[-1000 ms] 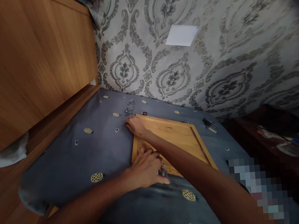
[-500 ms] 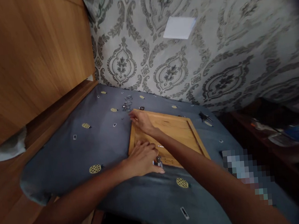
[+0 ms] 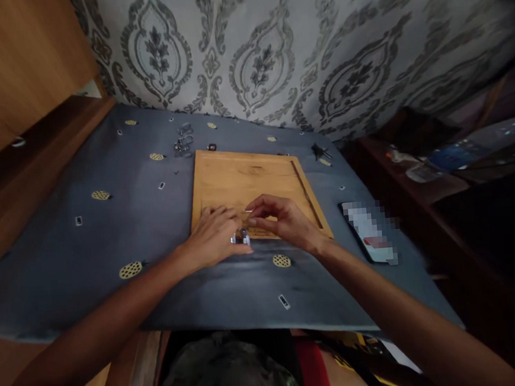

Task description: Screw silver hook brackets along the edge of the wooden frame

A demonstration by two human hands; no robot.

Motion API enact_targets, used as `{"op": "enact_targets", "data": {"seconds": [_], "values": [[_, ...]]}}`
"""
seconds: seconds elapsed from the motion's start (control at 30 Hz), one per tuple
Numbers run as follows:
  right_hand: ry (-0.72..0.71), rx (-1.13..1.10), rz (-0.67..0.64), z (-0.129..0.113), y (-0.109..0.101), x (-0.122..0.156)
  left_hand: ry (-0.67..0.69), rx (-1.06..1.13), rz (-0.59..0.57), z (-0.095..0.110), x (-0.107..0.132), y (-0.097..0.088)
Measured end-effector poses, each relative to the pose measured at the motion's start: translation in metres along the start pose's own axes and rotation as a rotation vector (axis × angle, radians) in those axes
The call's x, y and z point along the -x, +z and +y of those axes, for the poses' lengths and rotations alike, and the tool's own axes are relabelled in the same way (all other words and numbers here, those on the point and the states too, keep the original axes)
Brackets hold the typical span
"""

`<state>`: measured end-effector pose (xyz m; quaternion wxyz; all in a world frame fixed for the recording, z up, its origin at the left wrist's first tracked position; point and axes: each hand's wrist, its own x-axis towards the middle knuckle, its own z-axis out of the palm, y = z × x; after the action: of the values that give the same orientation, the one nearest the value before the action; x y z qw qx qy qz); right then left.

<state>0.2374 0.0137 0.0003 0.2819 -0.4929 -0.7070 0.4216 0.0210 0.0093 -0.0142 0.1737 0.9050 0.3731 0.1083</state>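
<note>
A framed wooden panel (image 3: 247, 179), like a cabinet door, lies flat on the blue patterned cloth. My left hand (image 3: 213, 232) rests over its near left edge, thumb and fingers closed around a small shiny metal hinge (image 3: 245, 237). Just right of the hinge is my right hand (image 3: 289, 219), thumb and fingertips pinched together above the panel's near edge. Whatever sits in that pinch is too small to make out. A thin pale sliver (image 3: 249, 211) shows by the right fingertips.
Loose metal hardware (image 3: 183, 144) lies beyond the panel's far left corner, with a small dark piece (image 3: 212, 147) nearby. A black object (image 3: 320, 151) is at the far right, and a phone (image 3: 363, 232), partly blurred out, lies to the right. Patterned wall (image 3: 261, 68) stands behind.
My right hand has come back from the panel's far left corner to the hinge, fingers now pinched. The left hand stays at the hinge. The view has tilted down and shifted.
</note>
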Motion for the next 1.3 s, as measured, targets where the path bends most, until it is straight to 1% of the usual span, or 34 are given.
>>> {"op": "enact_targets", "data": {"seconds": [0.13, 0.33, 0.53, 0.77, 0.97, 1.2, 1.3], "values": [[0.062, -0.075, -0.031, 0.004, 0.004, 0.009, -0.011, -0.017, -0.005, 0.002, -0.001, 0.0], [0.124, -0.127, -0.093, 0.005, 0.007, 0.006, -0.012, -0.021, 0.0, 0.003, -0.001, 0.0], [0.151, -0.128, -0.148, 0.005, 0.008, 0.001, -0.013, 0.009, -0.027, 0.003, -0.001, -0.002], [0.161, -0.081, -0.209, 0.005, 0.002, -0.007, -0.015, -0.016, -0.043, 0.004, -0.001, -0.005], [0.17, -0.055, -0.225, 0.005, 0.002, -0.009, -0.001, -0.015, -0.011, 0.003, 0.0, -0.002], [0.19, -0.054, -0.224, 0.003, 0.006, -0.011, -0.006, -0.04, -0.03, 0.003, -0.001, -0.002], [0.205, -0.057, -0.232, 0.003, 0.005, -0.013, -0.002, -0.04, -0.015, 0.002, -0.001, 0.0]]}}
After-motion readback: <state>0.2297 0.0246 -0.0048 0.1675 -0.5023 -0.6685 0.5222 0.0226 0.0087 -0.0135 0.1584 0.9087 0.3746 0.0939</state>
